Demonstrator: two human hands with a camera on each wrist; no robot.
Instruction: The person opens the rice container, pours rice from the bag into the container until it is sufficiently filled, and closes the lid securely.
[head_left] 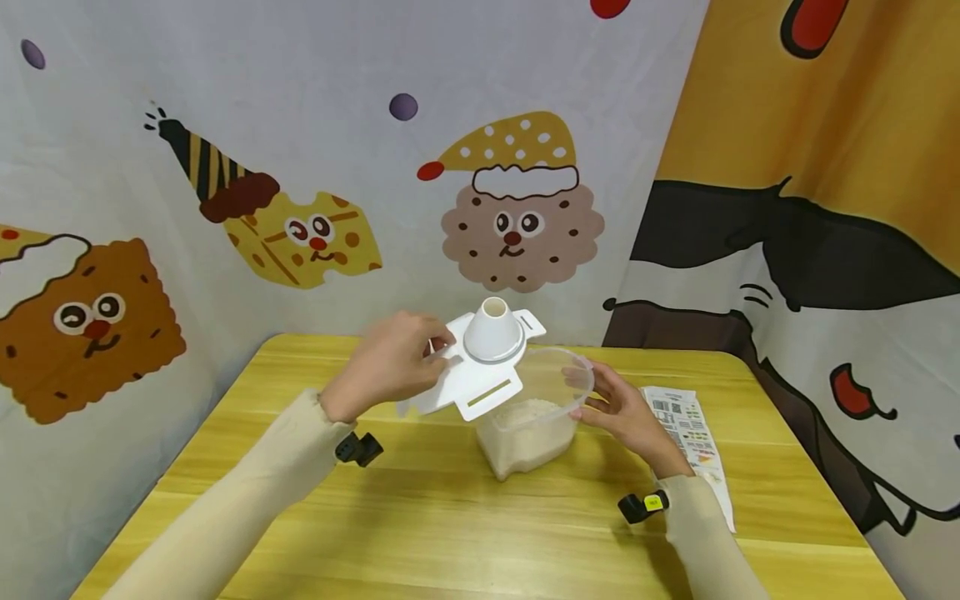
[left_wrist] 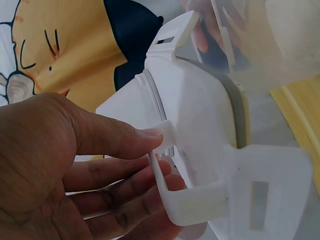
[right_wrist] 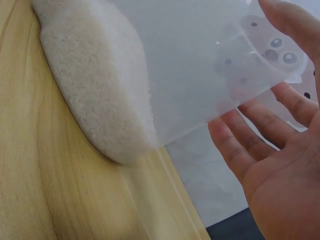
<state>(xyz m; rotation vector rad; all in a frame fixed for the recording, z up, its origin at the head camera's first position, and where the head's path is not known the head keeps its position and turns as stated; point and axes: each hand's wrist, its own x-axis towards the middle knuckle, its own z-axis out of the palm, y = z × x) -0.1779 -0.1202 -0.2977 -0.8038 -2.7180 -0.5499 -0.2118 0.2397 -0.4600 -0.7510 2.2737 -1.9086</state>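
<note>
My left hand (head_left: 397,362) pinches the edge of a white plastic lid (head_left: 447,385) between thumb and fingers. The lid has a cone-shaped spout (head_left: 491,340), slotted side flaps (head_left: 490,398) and, in the left wrist view, a grey seal (left_wrist: 241,117) along its rim. It is tilted above and left of a clear plastic container (head_left: 551,385), whose top is uncovered. White rice (right_wrist: 97,75) fills the container's lower part. My right hand (head_left: 617,408) holds the container's right side near the rim, fingers behind it and thumb in front.
A printed paper sheet or flattened bag (head_left: 690,433) lies right of the container, partly under the right forearm. The wooden table (head_left: 420,533) ends at a cartoon-patterned cloth (head_left: 315,50) hanging behind it. Each wrist carries a small black camera.
</note>
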